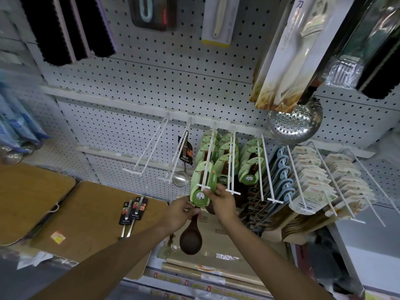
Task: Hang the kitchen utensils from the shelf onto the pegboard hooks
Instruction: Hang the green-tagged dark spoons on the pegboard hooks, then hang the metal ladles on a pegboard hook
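A dark wooden spoon [191, 238] with a green card label [200, 197] hangs bowl-down at the tip of a white pegboard hook [206, 167]. My left hand [180, 215] pinches its handle just below the card. My right hand [221, 201] grips the card's upper right edge at the hook's crossbar. Several same green-carded spoons [225, 156] hang further back on this hook and its neighbours. Two steel ladles with black cards [132, 213] lie on the wooden boards on the shelf. One steel ladle [181, 178] hangs on the hook to the left.
An empty white hook [149, 148] juts out at the left. Blue utensils [283, 174] and beige carded packs [311, 176] fill hooks to the right. A perforated steel skimmer [295, 122] and boxed knives [287, 61] hang overhead. Wooden cutting boards [91, 215] cover the shelf.
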Motion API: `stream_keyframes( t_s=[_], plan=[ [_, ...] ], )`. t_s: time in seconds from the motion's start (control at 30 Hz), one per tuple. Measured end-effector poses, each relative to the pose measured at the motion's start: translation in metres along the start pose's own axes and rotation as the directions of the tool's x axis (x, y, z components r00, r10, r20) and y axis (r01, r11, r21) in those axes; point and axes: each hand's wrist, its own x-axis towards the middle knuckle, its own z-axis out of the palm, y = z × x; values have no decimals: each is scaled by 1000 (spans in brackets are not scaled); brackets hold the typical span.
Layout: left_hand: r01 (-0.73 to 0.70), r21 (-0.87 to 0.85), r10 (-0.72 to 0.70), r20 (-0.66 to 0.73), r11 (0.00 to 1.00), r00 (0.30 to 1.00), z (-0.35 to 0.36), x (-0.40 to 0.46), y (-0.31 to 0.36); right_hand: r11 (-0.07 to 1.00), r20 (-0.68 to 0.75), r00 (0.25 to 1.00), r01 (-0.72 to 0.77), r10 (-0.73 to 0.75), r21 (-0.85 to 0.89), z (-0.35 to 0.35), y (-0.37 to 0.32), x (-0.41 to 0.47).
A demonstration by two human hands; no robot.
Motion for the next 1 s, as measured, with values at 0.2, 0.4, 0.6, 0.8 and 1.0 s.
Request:
stream_keyframes(
  t_s=[0.2, 0.4, 0.6, 0.8, 1.0],
  plan=[
    [22, 73, -18, -55, 997, 998, 1, 14, 6, 994, -55, 998, 10, -16, -105, -1, -5, 12],
    [-23, 294, 81, -188, 956, 979, -11, -2, 9, 975, -1, 998, -58, 59, -216, -16, 18, 7],
    [-221, 525, 344, -149, 822, 927, -37, -38, 9, 870, 230, 969, 193, -94, -454, -33, 30, -12],
    [-315, 636, 486, -109, 704, 867, -61, -70, 10, 560, 530, 785, 609, -322, -562, -24, 16, -18],
    [-295, 685, 493, -107, 666, 864, -88, -95, -8, 449, 669, 646, 753, -368, -481, 10, 17, -21]
  ],
)
